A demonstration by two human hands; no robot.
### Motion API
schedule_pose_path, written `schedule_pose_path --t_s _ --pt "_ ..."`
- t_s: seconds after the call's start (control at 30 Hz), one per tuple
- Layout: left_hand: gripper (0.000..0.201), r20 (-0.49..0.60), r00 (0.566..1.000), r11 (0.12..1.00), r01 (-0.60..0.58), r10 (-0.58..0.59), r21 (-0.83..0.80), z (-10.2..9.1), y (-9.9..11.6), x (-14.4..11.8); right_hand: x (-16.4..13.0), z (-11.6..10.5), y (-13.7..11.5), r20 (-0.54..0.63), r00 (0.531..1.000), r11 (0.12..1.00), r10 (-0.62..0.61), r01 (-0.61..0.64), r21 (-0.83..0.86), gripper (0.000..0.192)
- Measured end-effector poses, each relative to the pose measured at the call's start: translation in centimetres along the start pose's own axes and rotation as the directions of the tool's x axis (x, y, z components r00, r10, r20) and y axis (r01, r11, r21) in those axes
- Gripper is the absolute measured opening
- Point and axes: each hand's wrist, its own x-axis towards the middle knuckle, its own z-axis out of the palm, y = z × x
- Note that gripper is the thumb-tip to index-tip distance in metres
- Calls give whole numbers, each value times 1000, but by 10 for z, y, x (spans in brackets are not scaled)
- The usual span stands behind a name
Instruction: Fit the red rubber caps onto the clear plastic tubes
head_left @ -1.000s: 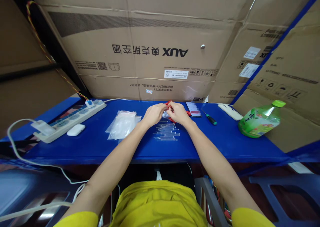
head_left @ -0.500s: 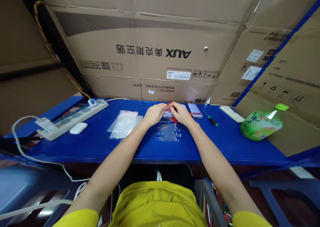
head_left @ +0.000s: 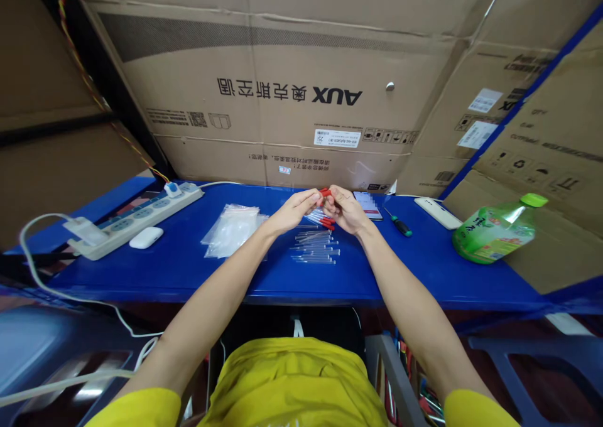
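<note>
My left hand and my right hand meet above the blue tabletop. Their fingertips pinch a small red piece between them; its exact kind is too small to tell. Just below the fingers lies a small pile of thin clear sticks with red ends, partly covered by the right hand. Nearer my body, several slim clear tubes lie side by side, with flared ends to the right. To the left of my left hand rests a stack of clear plastic bags.
A power strip with plugs and a white case sit at the left. On the right are a phone, a screwdriver, a white power bank-like block and a green bottle. Cardboard walls the back.
Both hands have lifted slightly and turned, and the red piece between the fingertips shows more plainly. More of the red-ended pile is uncovered below. The view has shifted slightly.
</note>
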Motion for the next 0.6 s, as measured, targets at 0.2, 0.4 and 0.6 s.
schedule_pose_path --t_s 0.2,0.4,0.6 --pt "43 -89 996 997 -12 4 -82 7 -8 3 7 13 4 -115 991 992 -73 84 93 56" --pt "34 -193 977 872 12 95 489 -5 -15 1 8 -4 13 -114 984 906 -133 74 -417 47" --pt "50 -587 804 977 190 -97 98 -4 -31 7 7 0 17 -157 929 672 -334 118 -731 27"
